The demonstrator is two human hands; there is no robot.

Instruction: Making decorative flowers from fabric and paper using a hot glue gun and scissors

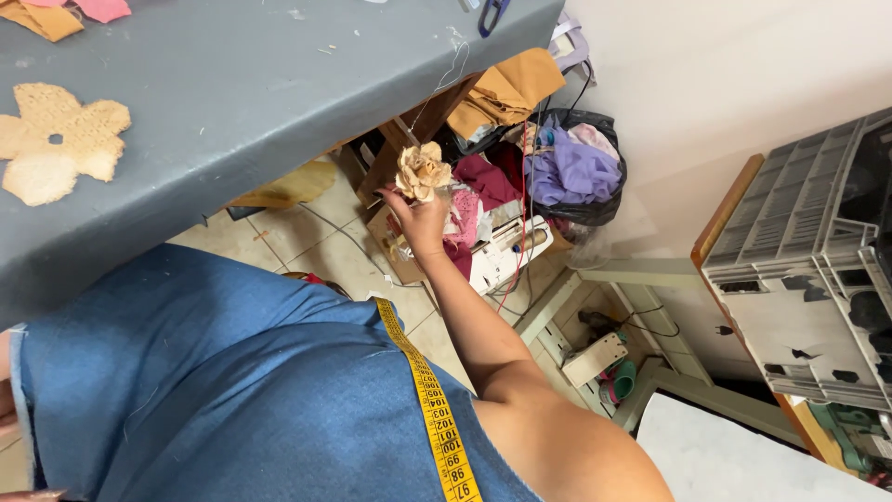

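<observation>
fabric rose: 1 | flower-shaped cutout: 1 | tape measure: 1

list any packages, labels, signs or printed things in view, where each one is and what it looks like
Measuring tape: over the person's blue garment, lower centre; narrow yellow strip with black markings and red figures.
Cardboard box: on the tiled floor under the grey table, beyond the right hand holding a beige fabric flower; plain brown, open.
Black plastic bag: by the wall; full of purple and pink cloth.
No signs or screens.
</observation>
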